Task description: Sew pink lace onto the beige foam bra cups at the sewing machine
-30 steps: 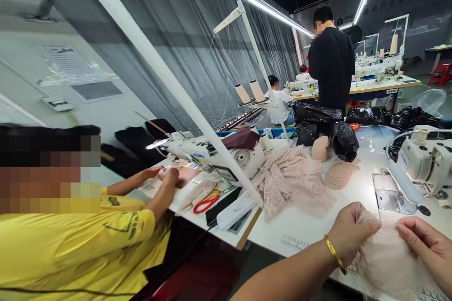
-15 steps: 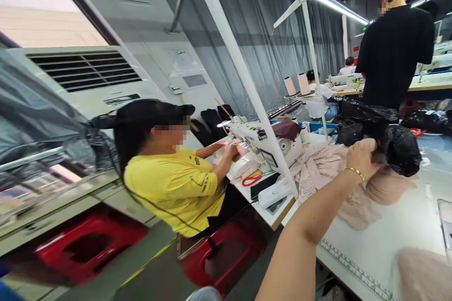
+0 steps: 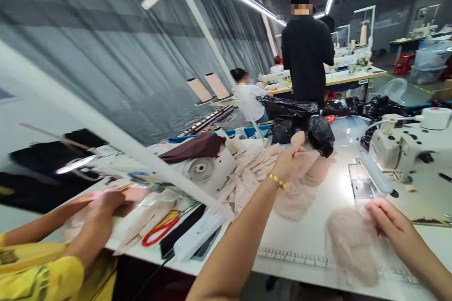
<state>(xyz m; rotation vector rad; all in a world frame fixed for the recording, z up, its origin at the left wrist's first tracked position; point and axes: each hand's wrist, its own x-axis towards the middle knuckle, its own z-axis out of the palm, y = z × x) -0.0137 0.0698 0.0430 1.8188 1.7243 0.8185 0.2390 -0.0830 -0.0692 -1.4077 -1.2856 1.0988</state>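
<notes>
My left hand (image 3: 290, 163), with a gold bracelet at the wrist, is stretched forward over the white table. Its fingers are closed on a thin beige fabric piece (image 3: 308, 162). Close under it lie more beige pieces (image 3: 319, 172), and a heap of ruffled beige fabric (image 3: 252, 169) spreads to its left. Nearer me, my right hand (image 3: 388, 218) pinches the upper edge of a sheer beige cloth (image 3: 353, 249), which is smeared by motion. Just beyond that hand stands a white sewing machine (image 3: 406, 150) with its metal plate (image 3: 363, 188).
Black plastic bags (image 3: 320, 135) sit at the table's far side. A slanted white pole (image 3: 155, 160) crosses on the left, before another sewing machine (image 3: 205, 167). A co-worker in a yellow sleeve (image 3: 60, 275) handles fabric there, near red-handled scissors (image 3: 160, 231). A measuring tape (image 3: 293, 257) runs along the front edge.
The view has swung to the right, bringing my right hand and the sewing machine into sight. My left hand has drawn away from the black bag and now has thin beige fabric in it.
</notes>
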